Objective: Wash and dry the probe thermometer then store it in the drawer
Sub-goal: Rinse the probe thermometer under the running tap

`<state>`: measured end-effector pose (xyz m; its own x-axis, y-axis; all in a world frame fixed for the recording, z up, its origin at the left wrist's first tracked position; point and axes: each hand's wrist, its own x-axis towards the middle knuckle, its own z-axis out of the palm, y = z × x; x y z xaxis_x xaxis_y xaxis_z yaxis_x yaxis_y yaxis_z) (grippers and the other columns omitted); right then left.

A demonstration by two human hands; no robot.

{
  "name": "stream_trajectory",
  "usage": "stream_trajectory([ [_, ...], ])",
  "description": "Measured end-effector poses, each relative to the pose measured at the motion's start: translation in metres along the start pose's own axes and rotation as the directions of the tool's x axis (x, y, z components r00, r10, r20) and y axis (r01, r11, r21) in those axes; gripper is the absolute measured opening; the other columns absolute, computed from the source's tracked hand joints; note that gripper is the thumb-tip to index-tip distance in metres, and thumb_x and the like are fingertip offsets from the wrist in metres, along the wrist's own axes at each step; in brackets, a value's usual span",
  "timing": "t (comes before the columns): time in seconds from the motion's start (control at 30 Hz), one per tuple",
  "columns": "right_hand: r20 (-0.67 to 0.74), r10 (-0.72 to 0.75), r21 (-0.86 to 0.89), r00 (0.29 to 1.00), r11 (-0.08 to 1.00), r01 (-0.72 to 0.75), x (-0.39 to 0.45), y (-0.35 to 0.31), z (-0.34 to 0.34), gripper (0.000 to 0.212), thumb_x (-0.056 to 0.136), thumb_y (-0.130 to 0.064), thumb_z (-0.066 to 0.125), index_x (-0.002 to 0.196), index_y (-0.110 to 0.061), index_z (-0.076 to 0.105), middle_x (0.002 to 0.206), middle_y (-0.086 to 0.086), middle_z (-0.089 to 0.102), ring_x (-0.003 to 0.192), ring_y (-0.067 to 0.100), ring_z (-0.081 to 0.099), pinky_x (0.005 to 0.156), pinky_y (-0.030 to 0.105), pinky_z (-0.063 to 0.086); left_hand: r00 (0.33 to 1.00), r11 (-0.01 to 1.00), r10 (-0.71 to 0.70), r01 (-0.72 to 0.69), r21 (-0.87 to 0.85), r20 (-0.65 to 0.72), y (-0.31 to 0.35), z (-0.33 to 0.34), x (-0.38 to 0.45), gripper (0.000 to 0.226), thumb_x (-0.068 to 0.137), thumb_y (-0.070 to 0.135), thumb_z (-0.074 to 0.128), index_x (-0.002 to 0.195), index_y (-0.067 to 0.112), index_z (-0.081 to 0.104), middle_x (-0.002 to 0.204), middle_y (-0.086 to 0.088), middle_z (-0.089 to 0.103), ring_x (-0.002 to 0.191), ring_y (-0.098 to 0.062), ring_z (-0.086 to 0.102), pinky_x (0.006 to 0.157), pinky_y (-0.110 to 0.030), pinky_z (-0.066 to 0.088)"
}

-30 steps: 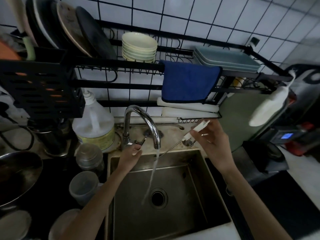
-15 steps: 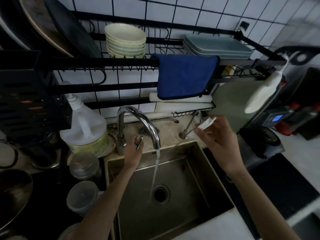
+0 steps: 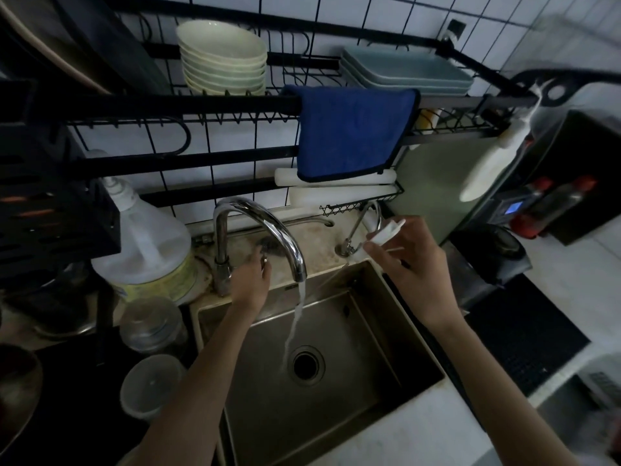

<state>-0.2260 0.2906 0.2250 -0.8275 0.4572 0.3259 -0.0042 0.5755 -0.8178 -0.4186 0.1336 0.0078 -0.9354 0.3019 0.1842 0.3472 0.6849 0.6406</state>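
Drifting a bit lower on the tap lever now, left hand [image 3: 250, 284] sitting right at the base of the faucet [image 3: 265, 227] with fingers curling round the small lever [image 3: 264, 260], compared with a second ago when resting more to the side. Still running: water [image 3: 295, 317] pouring from the spout down into the sink [image 3: 386, 348], heading toward the drain [image 3: 307, 364].

Holding the probe thermometer [image 3: 381, 235] up in the right hand [image 3: 413, 274], fingers pinching the white body, off to the right of the stream and above the sink's back right corner. Thin metal probe [image 3: 331, 279] angling down and left toward the water, tip looking blurry, so hard telling whether actually getting wet. Hands staying well apart, one on each side of the spout.

Hanging over the rack bar above: blue cloth [image 3: 353, 132], draping down in front of some white rolled things. Stacking up on the dish rack [image 3: 201, 105]: pale bowls [image 3: 223, 60] on the left, flat grey-blue plates [image 3: 406, 74] on the right. Sitting left of the faucet on the tabletop [image 3: 420, 432]: big clear jug [image 3: 148, 250] with a yellowish label, plus a couple of plastic containers [image 3: 153, 322] nearer the camera. Leaning behind the right hand: green cutting board [image 3: 433, 190].
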Motion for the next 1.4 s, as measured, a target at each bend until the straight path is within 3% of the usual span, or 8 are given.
stream_trajectory([
  [0.27,-0.011,0.003,0.002,1.000,1.000,-0.003,-0.009,-0.008,0.005,0.032,0.086,-0.021,0.072,0.110,-0.013,0.053,0.098,-0.003,0.072,0.084,0.010,0.071,0.075,0.028,0.059,0.995,0.989,-0.034,0.019,-0.145,-0.099,-0.004,-0.002,-0.003,0.025,0.100,0.017,0.043,0.123,0.013,0.050,0.060,0.005,0.051,0.046,-0.008,0.047,0.044,-0.024,0.030],
  [0.5,0.011,0.024,0.008,1.000,1.000,-0.024,-0.018,-0.011,0.002,0.032,0.086,-0.018,0.073,0.110,-0.015,0.053,0.099,-0.004,0.072,0.085,0.010,0.071,0.074,0.027,0.060,0.991,0.983,-0.053,0.030,-0.181,-0.123,-0.004,0.001,-0.012,0.029,0.102,0.019,0.041,0.126,0.006,0.051,0.095,-0.016,0.069,0.082,-0.034,0.067,0.069,-0.038,0.052],
  [0.63,0.013,0.018,0.019,1.000,1.000,-0.018,-0.024,-0.011,0.001,0.032,0.086,-0.018,0.072,0.111,-0.016,0.053,0.097,-0.004,0.071,0.085,0.006,0.071,0.072,0.018,0.057,0.997,0.936,-0.059,0.037,-0.351,-0.051,-0.007,0.001,-0.027,0.029,0.103,0.018,0.036,0.128,0.007,0.045,0.108,-0.018,0.060,0.095,-0.034,0.062,0.081,-0.041,0.050],
  [0.83,-0.004,0.028,0.041,1.000,0.999,-0.027,-0.031,-0.011,-0.005,0.034,0.086,-0.017,0.072,0.113,-0.013,0.053,0.097,-0.005,0.071,0.085,0.005,0.071,0.073,0.019,0.057,1.000,0.942,-0.028,0.022,-0.334,-0.014,-0.002,0.001,-0.057,0.046,0.098,0.010,0.045,0.143,0.003,0.035,0.142,-0.017,0.044,0.132,-0.028,0.046,0.110,-0.045,0.041],
  [1.13,-0.056,0.097,0.115,0.994,0.989,-0.090,-0.050,0.012,-0.019,0.030,0.085,-0.021,0.072,0.109,-0.014,0.054,0.095,-0.002,0.071,0.085,0.004,0.071,0.071,0.015,0.056,0.996,0.925,-0.061,0.081,-0.372,0.064,-0.010,0.002,-0.100,0.044,0.098,0.008,0.050,0.141,0.004,0.041,0.144,-0.013,0.048,0.117,-0.025,0.059,0.095,-0.039,0.050],
  [1.23,-0.057,0.151,0.041,0.987,0.988,-0.149,-0.062,0.044,-0.022,0.029,0.086,-0.017,0.072,0.107,-0.014,0.053,0.092,-0.004,0.070,0.082,-0.001,0.069,0.069,0.013,0.055,0.994,0.930,-0.073,0.097,-0.354,0.080,-0.017,-0.002,-0.109,0.044,0.098,0.010,0.050,0.141,0.008,0.043,0.144,-0.007,0.049,0.111,-0.012,0.054,0.092,-0.029,0.044],
  [1.3,-0.021,0.211,-0.061,0.977,0.975,-0.212,-0.073,0.068,-0.023,0.032,0.086,-0.018,0.073,0.110,-0.018,0.052,0.093,-0.006,0.069,0.081,-0.001,0.068,0.067,0.011,0.055,0.993,0.930,-0.084,0.107,-0.351,0.081,-0.019,-0.005,-0.113,0.041,0.097,0.007,0.051,0.138,0.006,0.047,0.140,-0.009,0.053,0.111,-0.018,0.058,0.091,-0.030,0.044],
  [1.4,0.039,0.332,-0.105,0.942,0.939,-0.327,-0.089,0.102,-0.021,0.037,0.086,-0.018,0.072,0.116,-0.017,0.050,0.102,0.000,0.069,0.089,0.010,0.070,0.074,0.025,0.060,0.993,0.938,-0.078,0.105,-0.331,0.093,-0.018,-0.009,-0.119,0.033,0.096,0.005,0.052,0.129,0.007,0.054,0.128,-0.008,0.062,0.108,-0.025,0.063,0.089,-0.032,0.047],
])
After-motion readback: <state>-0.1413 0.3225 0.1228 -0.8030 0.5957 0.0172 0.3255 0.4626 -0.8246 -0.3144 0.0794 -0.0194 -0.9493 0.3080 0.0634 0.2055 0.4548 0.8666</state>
